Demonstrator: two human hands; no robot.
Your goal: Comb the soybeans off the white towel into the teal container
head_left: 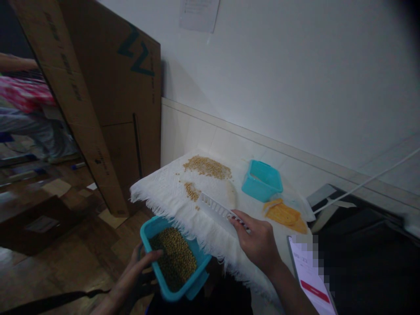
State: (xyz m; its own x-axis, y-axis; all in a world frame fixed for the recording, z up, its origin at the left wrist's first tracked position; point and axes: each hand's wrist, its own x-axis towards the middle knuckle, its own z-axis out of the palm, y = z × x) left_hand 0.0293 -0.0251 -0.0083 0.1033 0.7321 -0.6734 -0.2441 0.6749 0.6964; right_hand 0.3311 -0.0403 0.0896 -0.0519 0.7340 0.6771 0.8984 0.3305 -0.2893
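Observation:
My left hand point(138, 269) grips the rim of a turquoise plastic box point(200, 280), its thumb over the edge. Yellow soybeans point(175, 253) lie inside this box, which is tilted just below the table's fringed front edge. My right hand point(257, 238) is closed around a white plastic strip with a row of slots point(218, 206), held low over the white cloth point(164, 181). Close to the strip's far end is a small cluster of soybeans point(191, 191). A larger spread of soybeans point(207, 167) lies farther back on the cloth.
A second turquoise box point(261, 180) stands at the table's back right, with a folded yellow cloth point(285, 214) beside it. A phone or tablet point(310, 275) is at the right edge. A tall cardboard box point(121, 96) stands left of the table; behind it sits another person point(29, 105).

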